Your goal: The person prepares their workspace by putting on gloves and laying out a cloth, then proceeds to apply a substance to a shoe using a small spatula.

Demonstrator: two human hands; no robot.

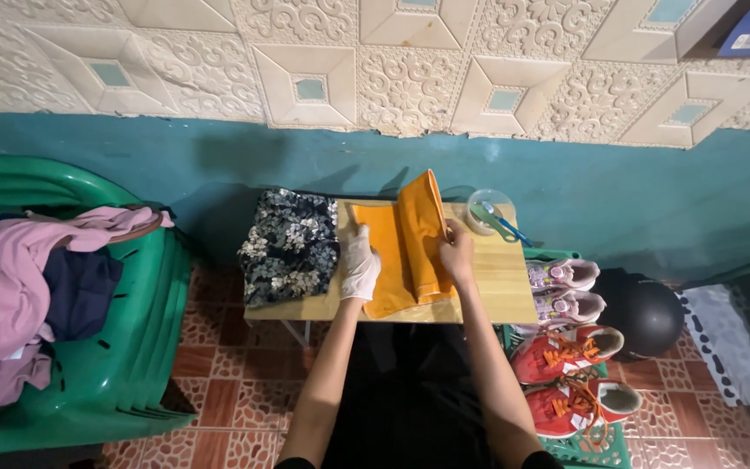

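Both hands on the orange cloth (397,252), mid-table (501,282): gloved left hand (359,265) pressing it flat, open-palmed; right hand (457,252) pinching the raised fold. Looks light, limp, non-slip; best gripped at the edges or fold.

We count one small wooden bench (496,282). On it we find two pieces of cloth: one orange cloth (405,247) and one folded dark floral cloth (291,243). We see one clear plastic cup (485,208) at the bench's far corner, holding one blue-handled toothbrush (503,224). Two hands are over the bench: one left hand (360,263), gloved in white, and one bare right hand (457,254). Beside the bench we count four shoes: two pink shoes (566,291) and two red shoes (570,378). There is one dark helmet (648,314), one stack of green plastic chairs (123,347), and one heap of clothes (19,295) upon it.
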